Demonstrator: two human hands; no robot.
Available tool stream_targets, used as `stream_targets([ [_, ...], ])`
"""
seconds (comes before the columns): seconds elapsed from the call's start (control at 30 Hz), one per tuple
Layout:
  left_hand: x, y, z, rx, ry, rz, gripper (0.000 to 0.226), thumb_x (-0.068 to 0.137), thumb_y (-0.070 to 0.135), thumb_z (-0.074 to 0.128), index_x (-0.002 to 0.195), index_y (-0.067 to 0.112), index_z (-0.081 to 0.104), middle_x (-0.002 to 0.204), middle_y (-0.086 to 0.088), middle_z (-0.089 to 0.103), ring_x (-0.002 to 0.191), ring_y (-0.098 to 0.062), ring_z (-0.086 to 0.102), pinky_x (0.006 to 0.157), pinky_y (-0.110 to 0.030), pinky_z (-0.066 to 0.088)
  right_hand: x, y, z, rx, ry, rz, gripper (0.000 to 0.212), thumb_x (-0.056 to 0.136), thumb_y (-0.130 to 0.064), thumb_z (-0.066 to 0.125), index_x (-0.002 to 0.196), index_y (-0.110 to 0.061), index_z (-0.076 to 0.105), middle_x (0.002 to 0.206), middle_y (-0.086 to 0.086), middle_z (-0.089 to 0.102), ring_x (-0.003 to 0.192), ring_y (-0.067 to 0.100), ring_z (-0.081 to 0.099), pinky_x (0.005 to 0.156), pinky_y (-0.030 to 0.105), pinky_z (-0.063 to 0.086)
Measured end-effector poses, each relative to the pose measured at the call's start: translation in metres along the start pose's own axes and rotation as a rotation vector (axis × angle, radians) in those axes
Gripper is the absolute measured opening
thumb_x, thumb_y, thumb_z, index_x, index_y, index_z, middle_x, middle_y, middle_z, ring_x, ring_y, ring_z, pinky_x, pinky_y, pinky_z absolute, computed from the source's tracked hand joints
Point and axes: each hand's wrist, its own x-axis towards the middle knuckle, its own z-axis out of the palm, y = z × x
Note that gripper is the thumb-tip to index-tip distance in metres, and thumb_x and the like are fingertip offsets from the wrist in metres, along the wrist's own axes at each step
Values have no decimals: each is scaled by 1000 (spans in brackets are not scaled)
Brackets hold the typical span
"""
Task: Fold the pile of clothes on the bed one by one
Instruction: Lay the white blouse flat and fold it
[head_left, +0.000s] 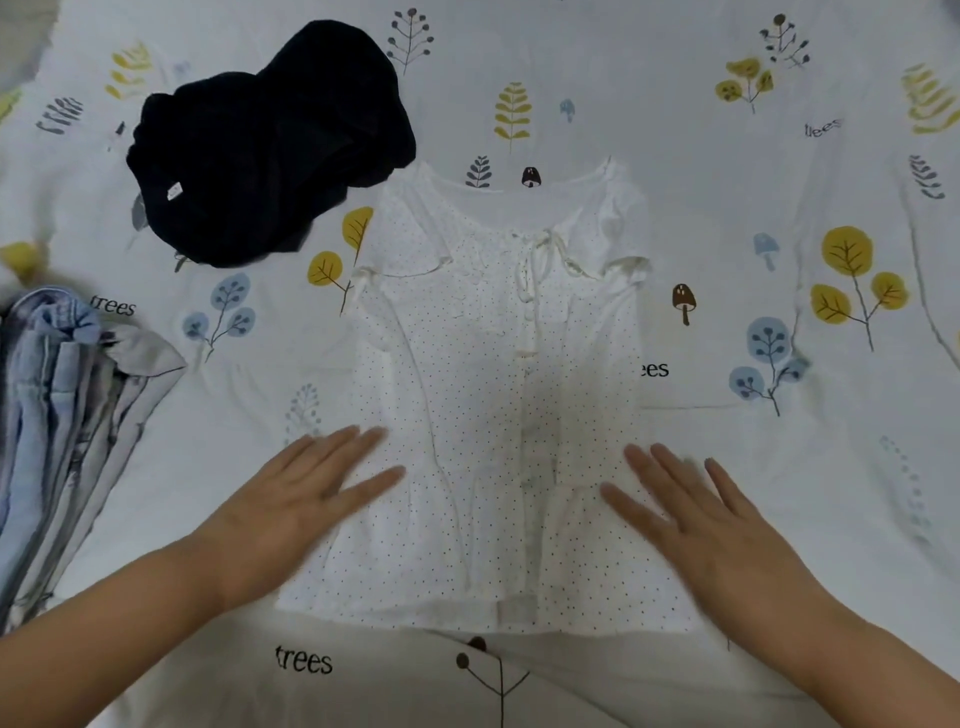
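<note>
Blouse (498, 395) — white, dotted — lies flat mid-bed, long axis six to twelve o'clock; left hand (306, 499) and right hand (696, 514), fingers straight (flat-palmed), press its hem corners, equally near.

surface: bed sheet (727, 312) | colour: white | print: leaves, trees, mushrooms, word "trees" | light: soft, even

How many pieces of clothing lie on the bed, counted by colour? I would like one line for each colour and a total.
White with small dots: 1, the blouse spread flat under both hands
Black or very dark: 1, the crumpled garment
Light blue and grey: 1 stack of clothes; its separate pieces cannot be counted
Total: 3 groups
</note>
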Motion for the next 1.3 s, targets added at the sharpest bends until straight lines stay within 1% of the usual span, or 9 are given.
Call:
stream_targets([
  [0.13,0,-2,6,8,-119,69,110,42,-23,57,138,30,44,149,-10,30,135,-37,28,110,-43,17,3,-4,7,-21,-20,-137,99,38,24,46,127,-18,59,143,18,41,135,36,32,109,44,17],
  [0.3,17,-4,4,-646,-97,-95,58,87,-4,53,123,41,52,147,25,11,141,2,-8,110,-12,-11,26,-16,-8,228,-72,-59,66,34,0,89,93,-27,74,125,0,60,124,24,50,110,41,30],
  [0.43,37,-9,-29,-1172,-58,-243,31,82,16,68,98,43,71,128,32,49,131,13,28,112,-14,13,45,-15,-27,727,20,120,55,82,2,65,110,-45,54,123,-31,40,121,-30,19,102,-4,0],
  [0.53,52,-18,-55,-1520,-6,-373,43,61,43,81,93,14,76,105,-11,71,103,-19,64,91,-27,47,61,-8,-53,1068,64,254,50,85,4,58,74,-42,72,84,-13,73,80,-6,65,80,1,41],
  [0.63,80,-31,-74,-1757,165,-480,18,65,28,72,79,18,78,88,-6,74,82,-17,71,70,-22,56,90,7,-76,1213,206,345,20,85,-22,60,66,-21,69,63,3,68,53,7,57,54,12,44],
  [0.83,150,-73,-96,-1957,397,-645,56,90,3,35,46,17,66,49,5,58,44,-6,56,45,-13,45,166,62,-99,1459,407,540,21,88,-22,58,78,-8,71,78,6,73,77,21,70,65,28,53],
  [1.0,196,-104,-74,-1901,331,-949,20,95,23,48,93,12,64,75,4,65,65,-13,63,57,-23,53,218,92,-87,1425,341,742,38,84,-29,62,106,2,59,99,23,66,83,43,64,69,43,57],
  [1.17,211,-111,-48,-1662,251,-1106,38,88,16,62,124,10,53,105,-7,67,84,-20,67,59,-29,55,237,97,-68,1085,267,859,25,83,-3,62,86,-11,39,75,3,34,55,13,32,37,19,31],
  [1.3,215,-120,-65,-1795,489,-846,18,93,13,53,105,23,63,97,3,73,82,-15,71,56,-27,56,237,106,-79,1137,570,772,15,83,-1,54,95,-9,51,84,7,51,65,16,49,46,15,42],
])
